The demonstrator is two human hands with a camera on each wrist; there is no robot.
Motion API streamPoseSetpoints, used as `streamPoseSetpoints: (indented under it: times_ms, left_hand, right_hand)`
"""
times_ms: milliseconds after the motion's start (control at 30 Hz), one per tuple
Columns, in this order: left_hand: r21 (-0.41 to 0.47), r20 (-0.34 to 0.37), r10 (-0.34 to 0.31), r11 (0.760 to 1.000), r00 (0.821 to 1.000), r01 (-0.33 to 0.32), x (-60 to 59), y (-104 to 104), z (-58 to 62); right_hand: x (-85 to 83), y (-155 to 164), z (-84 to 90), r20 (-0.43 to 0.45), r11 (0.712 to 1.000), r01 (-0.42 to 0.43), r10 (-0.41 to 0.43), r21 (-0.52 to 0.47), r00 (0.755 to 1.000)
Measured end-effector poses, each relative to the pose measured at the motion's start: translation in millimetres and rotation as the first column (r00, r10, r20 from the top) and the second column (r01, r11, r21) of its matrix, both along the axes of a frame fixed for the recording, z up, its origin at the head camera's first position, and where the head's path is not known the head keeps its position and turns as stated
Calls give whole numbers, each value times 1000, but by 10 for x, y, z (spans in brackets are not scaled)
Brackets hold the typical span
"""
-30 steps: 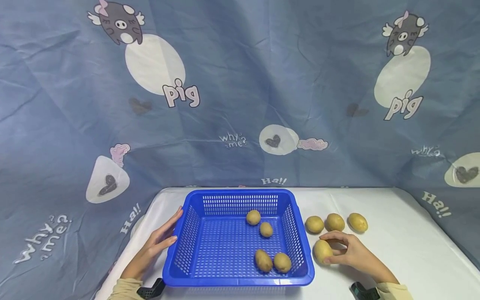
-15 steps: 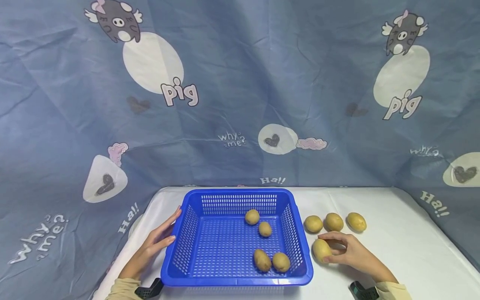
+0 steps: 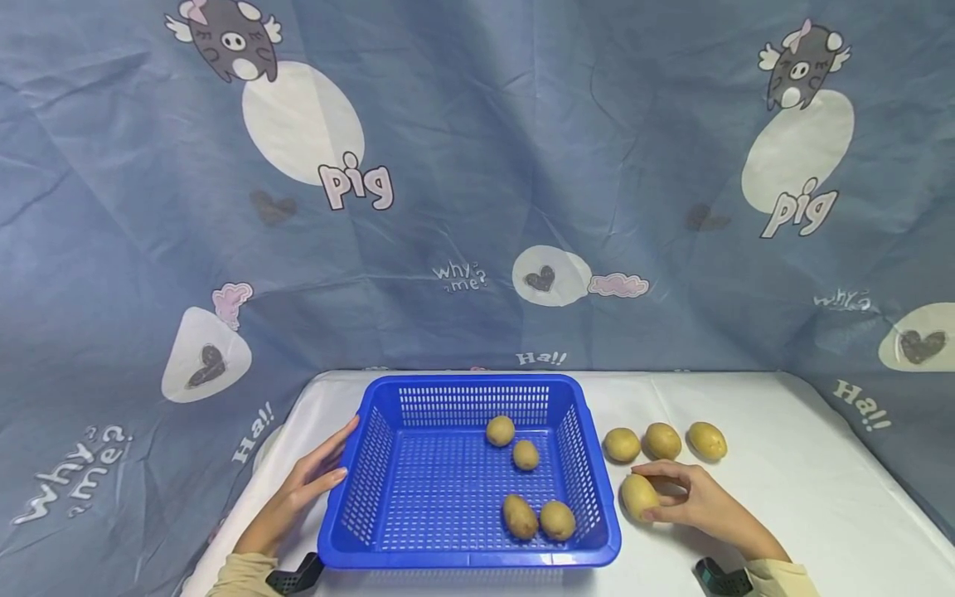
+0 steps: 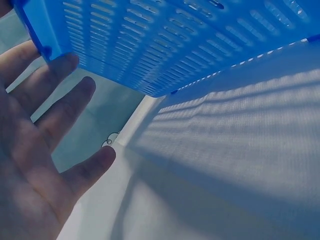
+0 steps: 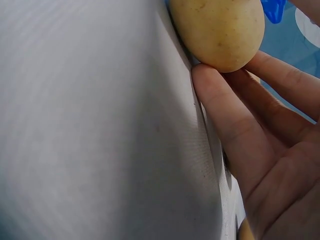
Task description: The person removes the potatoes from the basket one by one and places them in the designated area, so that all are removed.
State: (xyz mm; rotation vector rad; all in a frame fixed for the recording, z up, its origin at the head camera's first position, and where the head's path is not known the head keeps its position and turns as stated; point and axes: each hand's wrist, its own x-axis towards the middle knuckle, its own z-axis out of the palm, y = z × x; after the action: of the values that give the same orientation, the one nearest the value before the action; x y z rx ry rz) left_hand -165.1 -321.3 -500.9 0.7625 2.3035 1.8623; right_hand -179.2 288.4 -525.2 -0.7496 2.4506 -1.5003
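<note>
My right hand [image 3: 682, 496] holds a potato [image 3: 639, 497] between thumb and fingers, just right of a blue plastic basket [image 3: 468, 559]. Up close in the right wrist view, the thumb and fingertips meet the lower end of this potato [image 5: 222, 32], low beside the white cloth. On the basket's other side is my left hand [image 3: 298, 496], its fingers extended along the left wall and rim. The left wrist view has its fingers spread [image 4: 65, 110] beside the slotted wall. Inside the basket, two potatoes [image 3: 501, 430] lie toward the back right and two more [image 3: 520, 517] near the front right.
Three loose potatoes [image 3: 662, 441] sit in a row on the white tablecloth [image 3: 776, 464], behind my right hand. A blue printed curtain [image 3: 448, 207] rises behind the table and down both sides.
The head view has shifted slightly, so everything appears a little further left. Both hands, the basket and the potatoes otherwise keep their places.
</note>
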Motion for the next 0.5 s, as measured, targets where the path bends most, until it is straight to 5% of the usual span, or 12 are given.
streamPoseSetpoints:
  times_ms: [500]
  left_hand:
    - [16, -27, -8, 1000, 1000, 8, 2, -1, -6]
  right_hand:
    - [8, 6, 6, 39, 1000, 8, -7, -12, 999]
